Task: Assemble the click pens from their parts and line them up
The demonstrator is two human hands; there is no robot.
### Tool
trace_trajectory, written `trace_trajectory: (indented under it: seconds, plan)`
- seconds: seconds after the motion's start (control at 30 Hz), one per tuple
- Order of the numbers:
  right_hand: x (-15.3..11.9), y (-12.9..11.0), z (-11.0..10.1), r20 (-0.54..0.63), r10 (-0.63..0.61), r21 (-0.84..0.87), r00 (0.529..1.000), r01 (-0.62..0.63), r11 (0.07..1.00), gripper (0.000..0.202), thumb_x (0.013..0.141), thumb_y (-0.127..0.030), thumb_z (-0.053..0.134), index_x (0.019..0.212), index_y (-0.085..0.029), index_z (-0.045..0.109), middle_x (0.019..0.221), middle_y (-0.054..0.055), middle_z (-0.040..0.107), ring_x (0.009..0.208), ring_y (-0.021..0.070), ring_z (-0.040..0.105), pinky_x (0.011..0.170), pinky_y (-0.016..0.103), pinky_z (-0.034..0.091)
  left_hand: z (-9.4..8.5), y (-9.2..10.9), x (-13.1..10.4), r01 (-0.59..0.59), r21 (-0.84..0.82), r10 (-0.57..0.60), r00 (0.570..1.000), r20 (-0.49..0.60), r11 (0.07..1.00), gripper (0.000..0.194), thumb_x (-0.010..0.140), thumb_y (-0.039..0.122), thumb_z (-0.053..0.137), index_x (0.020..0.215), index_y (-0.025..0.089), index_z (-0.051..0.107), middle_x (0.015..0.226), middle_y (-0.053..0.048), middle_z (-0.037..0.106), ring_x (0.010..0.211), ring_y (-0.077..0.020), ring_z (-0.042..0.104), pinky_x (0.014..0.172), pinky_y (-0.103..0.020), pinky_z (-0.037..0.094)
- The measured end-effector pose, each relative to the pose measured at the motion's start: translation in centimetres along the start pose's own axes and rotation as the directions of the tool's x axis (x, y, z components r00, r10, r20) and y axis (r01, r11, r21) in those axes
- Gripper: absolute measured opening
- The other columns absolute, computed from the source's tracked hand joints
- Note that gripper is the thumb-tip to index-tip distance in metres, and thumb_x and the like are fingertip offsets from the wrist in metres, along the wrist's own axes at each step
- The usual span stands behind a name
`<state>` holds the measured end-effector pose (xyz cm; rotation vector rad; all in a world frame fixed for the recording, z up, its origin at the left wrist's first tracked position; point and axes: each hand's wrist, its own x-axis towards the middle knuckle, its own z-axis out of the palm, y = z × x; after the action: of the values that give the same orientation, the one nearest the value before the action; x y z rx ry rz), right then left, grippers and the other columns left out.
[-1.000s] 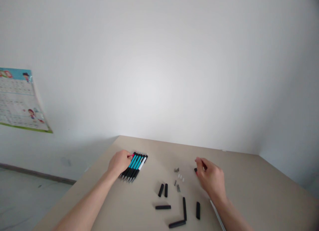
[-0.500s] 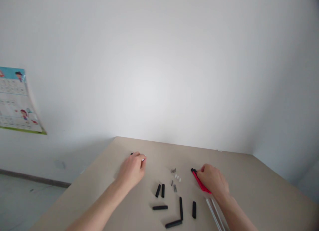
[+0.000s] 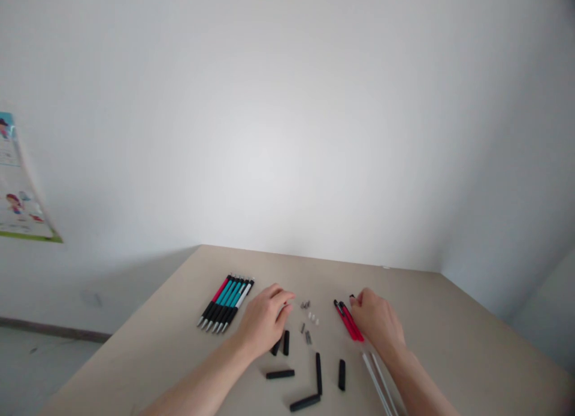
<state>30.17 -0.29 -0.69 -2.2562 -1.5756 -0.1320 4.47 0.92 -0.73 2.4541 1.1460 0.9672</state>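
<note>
My left hand (image 3: pixel 265 320) hovers beside the small metal parts, thumb and forefinger apart, with nothing seen between them. To its left lies a row of several assembled pens (image 3: pixel 228 302), red, teal and white with black grips. My right hand (image 3: pixel 375 320) has its fingers closed at the top of a red pen barrel with a black end (image 3: pixel 352 296), mostly hidden by the hand. Two red barrels (image 3: pixel 348 321) lie just left of it. Small springs (image 3: pixel 305 305) and white bits (image 3: pixel 313 318) sit between the hands.
Several black grips (image 3: pixel 318 373) are scattered near the front of the beige table (image 3: pixel 171 344). Thin white refills (image 3: pixel 380 383) lie by my right forearm. A pale wall stands behind, with a poster (image 3: pixel 22 194) at the left.
My left hand has moved right, away from the pen row, which now shows in full. My right hand has shifted slightly off the red barrels. The view has turned a little to the right.
</note>
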Motion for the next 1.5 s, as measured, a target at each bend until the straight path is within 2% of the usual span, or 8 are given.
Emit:
trace_trajectory:
  seconds: [0.1, 0.23, 0.4, 0.6, 0.73, 1.0, 1.27, 1.5]
  plan:
    - [-1.0, -1.8, -1.1, -0.064, -0.198, 0.152, 0.978, 0.206, 0.967, 0.016, 0.086, -0.031, 0.048, 0.077, -0.021, 0.057, 0.067, 0.006, 0.067, 0.06, 0.0212, 0.063, 0.051, 0.027, 0.036, -0.3, 0.2, -0.1, -0.054, -0.032, 0.053, 0.999, -0.009, 0.998, 0.033, 0.09, 0.02, 0.05, 0.121, 0.026, 0.057, 0.108, -0.007, 0.061, 0.1, -0.0213, 0.056, 0.088, -0.034, 0.046]
    - [-3.2, -4.7, -1.7, -0.025, -0.593, 0.476, 0.805, 0.531, 0.701, 0.013, 0.09, -0.029, 0.048, 0.087, -0.022, 0.059, 0.076, 0.002, 0.066, 0.065, 0.0154, 0.06, 0.06, 0.024, 0.042, -0.1, 0.7, -0.1, -0.165, -0.089, 0.168, 0.985, 0.029, 0.982, 0.042, 0.089, 0.024, 0.057, 0.129, 0.026, 0.048, 0.115, -0.007, 0.059, 0.106, -0.0216, 0.054, 0.091, -0.034, 0.045]
    - [-4.4, -6.0, -1.7, -0.039, -0.676, 0.536, 0.735, 0.587, 0.607, 0.016, 0.091, -0.024, 0.048, 0.083, -0.021, 0.062, 0.078, 0.002, 0.064, 0.071, 0.0155, 0.059, 0.063, 0.024, 0.042, 0.0, 0.6, 0.1, -0.245, -0.08, 0.251, 0.965, 0.076, 0.966, 0.015, 0.092, 0.019, 0.051, 0.097, 0.018, 0.065, 0.084, -0.004, 0.064, 0.085, -0.0189, 0.056, 0.077, -0.028, 0.046]
    - [-3.8, -4.7, -1.9, -0.092, -0.621, 0.581, 0.778, 0.548, 0.601, 0.02, 0.092, -0.026, 0.046, 0.092, -0.02, 0.065, 0.078, 0.004, 0.066, 0.066, 0.0161, 0.058, 0.061, 0.025, 0.043, -0.1, 0.1, 0.1, -0.153, -0.029, 0.152, 0.988, -0.028, 0.988, 0.03, 0.093, 0.012, 0.042, 0.113, 0.021, 0.062, 0.092, -0.006, 0.062, 0.088, -0.0196, 0.053, 0.077, -0.029, 0.044]
    - [-3.7, -4.7, -1.5, -0.1, -0.606, 0.576, 0.789, 0.543, 0.612, 0.02, 0.091, -0.027, 0.047, 0.092, -0.021, 0.066, 0.082, 0.005, 0.068, 0.074, 0.017, 0.061, 0.068, 0.026, 0.046, -0.2, 0.5, 0.1, -0.177, -0.016, 0.178, 0.983, 0.042, 0.984, 0.02, 0.093, 0.019, 0.047, 0.103, 0.021, 0.064, 0.085, -0.005, 0.062, 0.084, -0.0198, 0.052, 0.075, -0.029, 0.043]
    - [-3.4, -4.6, -0.8, 0.175, -0.409, 0.373, 0.896, 0.324, 0.869, 0.01, 0.077, -0.025, 0.06, 0.082, -0.019, 0.066, 0.076, 0.004, 0.068, 0.074, 0.0192, 0.061, 0.069, 0.028, 0.042, 0.2, 0.0, -0.1, -0.012, -0.029, 0.013, 0.999, 0.039, 1.0, 0.022, 0.085, 0.001, 0.044, 0.092, 0.018, 0.057, 0.092, -0.005, 0.061, 0.089, -0.0196, 0.055, 0.077, -0.029, 0.041]
    - [-3.1, -4.6, -0.4, 0.25, -0.407, 0.319, 0.879, 0.321, 0.891, 0.009, 0.076, -0.018, 0.058, 0.075, -0.019, 0.067, 0.077, 0.004, 0.069, 0.076, 0.0182, 0.062, 0.068, 0.026, 0.04, 0.4, 0.0, -0.2, -0.04, -0.091, 0.045, 0.997, 0.06, 0.995, 0.027, 0.084, 0.0, 0.04, 0.096, 0.018, 0.056, 0.095, -0.006, 0.059, 0.091, -0.0197, 0.055, 0.078, -0.028, 0.042]
    - [-3.1, -4.5, -0.4, 0.158, -0.408, 0.406, 0.899, 0.317, 0.857, 0.015, 0.085, -0.027, 0.054, 0.076, -0.02, 0.063, 0.064, 0.001, 0.066, 0.06, 0.0151, 0.059, 0.058, 0.024, 0.038, 0.3, 0.1, -0.2, -0.032, -0.075, 0.036, 0.998, 0.059, 0.997, 0.026, 0.084, 0.001, 0.041, 0.094, 0.019, 0.056, 0.093, -0.005, 0.059, 0.089, -0.0192, 0.054, 0.077, -0.028, 0.042]
